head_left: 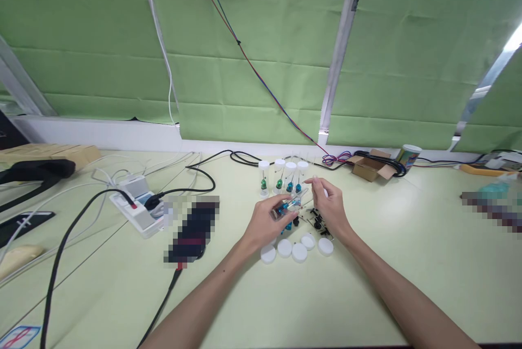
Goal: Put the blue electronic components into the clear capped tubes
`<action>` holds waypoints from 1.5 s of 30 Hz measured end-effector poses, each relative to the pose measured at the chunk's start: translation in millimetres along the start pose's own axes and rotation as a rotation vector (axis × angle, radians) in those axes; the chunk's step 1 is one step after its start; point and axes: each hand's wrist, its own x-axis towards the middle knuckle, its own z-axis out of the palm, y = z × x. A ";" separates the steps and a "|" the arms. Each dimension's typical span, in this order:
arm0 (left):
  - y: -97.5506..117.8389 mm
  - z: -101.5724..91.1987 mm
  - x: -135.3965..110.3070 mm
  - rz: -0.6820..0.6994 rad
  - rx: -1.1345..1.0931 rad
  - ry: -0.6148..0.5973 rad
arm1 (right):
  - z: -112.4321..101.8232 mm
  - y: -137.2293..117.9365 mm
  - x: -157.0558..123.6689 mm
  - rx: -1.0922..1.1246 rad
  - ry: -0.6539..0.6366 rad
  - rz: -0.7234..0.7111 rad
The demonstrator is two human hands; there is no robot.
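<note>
In front of me I see light-green creased fabric panels parted by slanting white strips; a smooth pale-green tabletop spreads below me, a long white ledge lines its far edge, and bright white light gleams at my right

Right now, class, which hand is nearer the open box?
Right. The right hand is in front and to the left of the open box; the left hand is farther left.
</note>
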 end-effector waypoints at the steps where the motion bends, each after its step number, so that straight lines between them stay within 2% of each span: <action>1: -0.6 0.2 -0.3 0.007 0.020 -0.006 | 0.5 0.1 -0.3 -0.014 0.001 -0.013; 8: -1.0 -0.8 -1.1 0.031 0.075 0.002 | 1.2 -0.5 -1.1 -0.174 -0.041 -0.141; 15: -1.5 1.0 -1.9 0.065 0.080 0.006 | 2.5 -0.1 -1.4 -0.200 -0.037 -0.175; 25: -0.8 -0.2 -3.0 0.193 0.153 0.005 | 3.0 1.7 -4.0 -0.119 -0.118 -0.117; 32: -4.5 1.5 -4.2 0.198 0.187 -0.013 | 5.0 -2.4 -4.3 -0.130 -0.113 -0.175; 39: -5.7 1.7 -4.8 0.199 0.187 -0.032 | 6.2 2.1 -7.5 -0.096 -0.147 -0.063; 45: -7.9 3.2 -4.8 0.195 0.200 -0.030 | 6.7 7.5 -7.4 -0.060 -0.161 -0.026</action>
